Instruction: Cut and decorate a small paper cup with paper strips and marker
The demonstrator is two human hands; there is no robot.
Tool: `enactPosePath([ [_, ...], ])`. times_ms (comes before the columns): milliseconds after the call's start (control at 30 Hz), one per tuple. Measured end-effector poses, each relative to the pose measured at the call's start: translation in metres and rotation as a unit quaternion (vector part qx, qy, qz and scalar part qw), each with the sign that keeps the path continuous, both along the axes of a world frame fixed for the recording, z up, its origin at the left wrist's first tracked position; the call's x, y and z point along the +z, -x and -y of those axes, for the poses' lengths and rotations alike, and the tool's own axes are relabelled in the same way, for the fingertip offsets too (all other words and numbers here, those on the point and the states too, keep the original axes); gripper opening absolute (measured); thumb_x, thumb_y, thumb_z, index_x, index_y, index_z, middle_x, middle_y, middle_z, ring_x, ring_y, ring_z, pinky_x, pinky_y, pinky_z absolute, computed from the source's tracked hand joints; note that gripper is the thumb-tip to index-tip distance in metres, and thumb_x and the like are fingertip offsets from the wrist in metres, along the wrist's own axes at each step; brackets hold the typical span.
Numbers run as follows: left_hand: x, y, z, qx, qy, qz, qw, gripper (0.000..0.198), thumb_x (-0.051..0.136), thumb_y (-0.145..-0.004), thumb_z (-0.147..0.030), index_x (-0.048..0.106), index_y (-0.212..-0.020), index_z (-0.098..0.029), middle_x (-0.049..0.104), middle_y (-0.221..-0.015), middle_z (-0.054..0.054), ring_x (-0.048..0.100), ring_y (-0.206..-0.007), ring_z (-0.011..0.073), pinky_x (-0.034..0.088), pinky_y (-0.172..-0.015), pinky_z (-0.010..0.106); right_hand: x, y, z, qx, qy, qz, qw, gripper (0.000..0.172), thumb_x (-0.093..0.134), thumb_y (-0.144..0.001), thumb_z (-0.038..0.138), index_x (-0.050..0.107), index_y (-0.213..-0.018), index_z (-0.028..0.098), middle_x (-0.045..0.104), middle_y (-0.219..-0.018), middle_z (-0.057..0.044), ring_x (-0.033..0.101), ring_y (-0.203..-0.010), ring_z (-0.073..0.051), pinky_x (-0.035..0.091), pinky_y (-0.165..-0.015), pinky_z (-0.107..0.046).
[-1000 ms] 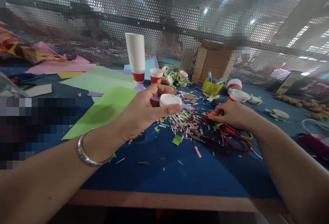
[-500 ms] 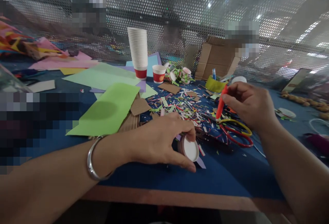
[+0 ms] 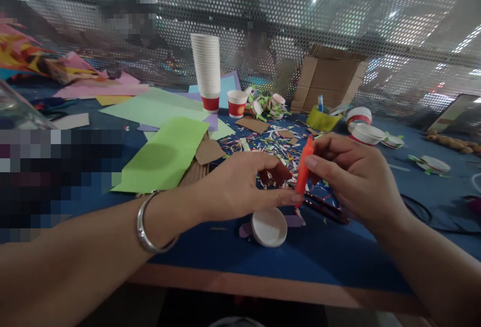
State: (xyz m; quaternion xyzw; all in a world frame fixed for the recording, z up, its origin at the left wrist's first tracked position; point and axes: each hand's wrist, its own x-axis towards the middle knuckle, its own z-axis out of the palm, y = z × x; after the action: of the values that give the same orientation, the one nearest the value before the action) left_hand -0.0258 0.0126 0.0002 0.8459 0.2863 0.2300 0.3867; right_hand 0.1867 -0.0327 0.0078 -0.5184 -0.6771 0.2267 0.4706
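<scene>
The right hand [image 3: 353, 182] pinches an orange strip [image 3: 303, 172] between thumb and fingertips, holding it nearly upright above the desk [image 3: 330, 257]. The left hand [image 3: 240, 187] meets it from the other side: its fingertip touches the strip's lower end, and its fingers close on a small dark brown scrap [image 3: 276, 173] just beside the strip. So both grips are pressed together, each on something thin.

Directly below the two grips, on the blue desk, lies a shallow white cup piece [image 3: 269, 227], tipped on its side with its round face towards the camera; whether anything is in it cannot be told. A small purple scrap [image 3: 246, 229] peeps out at its left.

Beyond the grips the desk is strewn with paper clippings [image 3: 270, 146]. Farther back and to the left stands a tall stack of white cups [image 3: 206, 69] with a red band at the bottom, and just beside it a single red and white cup [image 3: 236, 102], upright; its inside is not visible. Behind the right grip sits a yellow-green holder [image 3: 322, 120] with a blue-capped thing standing in it, and to its right a low white bowl-like cup [image 3: 366, 134] with its mouth up. A green paper sheet [image 3: 165, 154] lies to the left of the left grip, over cardboard.
</scene>
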Motion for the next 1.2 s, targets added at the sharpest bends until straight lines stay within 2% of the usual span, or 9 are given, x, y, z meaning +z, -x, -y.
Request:
enactPosePath([
  [167,0.000,-0.004,0.001,0.002,0.035,0.032,0.999,0.027,0.065,-0.093,-0.043,0.074,-0.083,-0.019,0.070,-0.072,-0.002,0.059,-0.068,0.0128,0.039,-0.060,0.025,-0.004,0.011,0.000,0.011,-0.009,0.000,1.000,0.009,0.073,-0.086,0.026,0.068,-0.081,0.020,0.066,-0.068,0.001,0.060,-0.059,-0.012,0.050,-0.052,-0.023],
  [300,0.000,-0.004,-0.002,0.003,0.088,0.048,0.995,0.022,0.064,-0.091,-0.036,0.071,-0.081,-0.017,0.068,-0.075,-0.002,0.056,-0.068,0.0124,0.039,-0.062,0.025,-0.010,0.014,0.001,0.025,-0.022,-0.006,0.999,0.010,0.072,-0.090,0.027,0.069,-0.098,0.020,0.073,-0.076,0.000,0.068,-0.064,-0.013,0.054,-0.055,-0.022],
  [433,-0.002,-0.006,-0.002,-0.005,0.227,0.128,0.965,0.026,0.058,-0.094,-0.033,0.065,-0.074,-0.018,0.067,-0.075,-0.002,0.055,-0.070,0.0114,0.044,-0.069,0.024,-0.015,0.012,0.005,0.026,-0.095,0.089,0.991,0.036,0.068,-0.092,0.018,0.065,-0.128,0.022,0.076,-0.092,-0.001,0.072,-0.073,-0.013,0.057,-0.062,-0.023],
  [533,-0.003,-0.006,0.000,-0.018,0.272,0.155,0.950,0.026,0.061,-0.095,-0.037,0.065,-0.078,-0.018,0.065,-0.073,-0.003,0.053,-0.068,0.0101,0.043,-0.067,0.022,-0.018,0.009,0.008,0.033,-0.175,0.191,0.965,0.042,0.065,-0.090,0.010,0.066,-0.128,0.028,0.076,-0.101,0.000,0.072,-0.077,-0.014,0.058,-0.070,-0.026],
  [700,0.000,-0.002,0.002,-0.063,0.208,0.113,0.970,0.037,0.060,-0.096,-0.051,0.069,-0.084,-0.017,0.065,-0.079,-0.001,0.056,-0.074,0.0118,0.043,-0.068,0.025,-0.018,0.006,0.012,0.002,-0.242,0.277,0.930,0.036,0.064,-0.086,0.007,0.068,-0.117,0.026,0.077,-0.102,0.000,0.074,-0.084,-0.017,0.059,-0.077,-0.027],
  [800,0.010,0.006,0.002,-0.053,0.122,0.068,0.989,0.038,0.058,-0.096,-0.055,0.068,-0.090,-0.019,0.065,-0.081,-0.001,0.057,-0.075,0.0127,0.042,-0.067,0.025,-0.015,0.005,0.016,-0.023,-0.228,0.254,0.940,0.028,0.070,-0.086,0.015,0.068,-0.113,0.024,0.076,-0.099,0.000,0.073,-0.079,-0.016,0.058,-0.073,-0.026],
  [900,0.023,0.019,0.000,-0.057,0.032,-0.054,0.996,0.043,0.075,-0.082,-0.057,0.069,-0.106,-0.021,0.069,-0.094,0.000,0.061,-0.086,0.0163,0.045,-0.072,0.026,-0.010,0.006,0.021,-0.042,-0.209,0.221,0.952,0.010,0.071,-0.089,0.020,0.070,-0.098,0.024,0.075,-0.090,0.001,0.072,-0.074,-0.014,0.057,-0.068,-0.023],
  [1067,0.031,0.032,-0.004,-0.115,-0.014,-0.233,0.966,0.068,0.089,-0.063,-0.056,0.062,-0.118,-0.026,0.063,-0.115,0.002,0.057,-0.104,0.0232,0.045,-0.083,0.030,-0.008,0.005,0.028,0.045,-0.141,0.195,0.970,0.012,0.071,-0.089,0.019,0.072,-0.099,0.026,0.076,-0.087,0.003,0.071,-0.070,-0.011,0.057,-0.062,-0.019],
  [1200,0.024,0.031,-0.005,-0.118,-0.057,-0.241,0.962,0.067,0.089,-0.062,-0.058,0.061,-0.113,-0.025,0.059,-0.114,0.003,0.053,-0.106,0.0252,0.043,-0.083,0.031,-0.006,0.006,0.036,0.076,-0.120,0.186,0.972,0.015,0.068,-0.089,0.018,0.070,-0.099,0.028,0.077,-0.087,0.003,0.074,-0.070,-0.012,0.058,-0.061,-0.017],
])
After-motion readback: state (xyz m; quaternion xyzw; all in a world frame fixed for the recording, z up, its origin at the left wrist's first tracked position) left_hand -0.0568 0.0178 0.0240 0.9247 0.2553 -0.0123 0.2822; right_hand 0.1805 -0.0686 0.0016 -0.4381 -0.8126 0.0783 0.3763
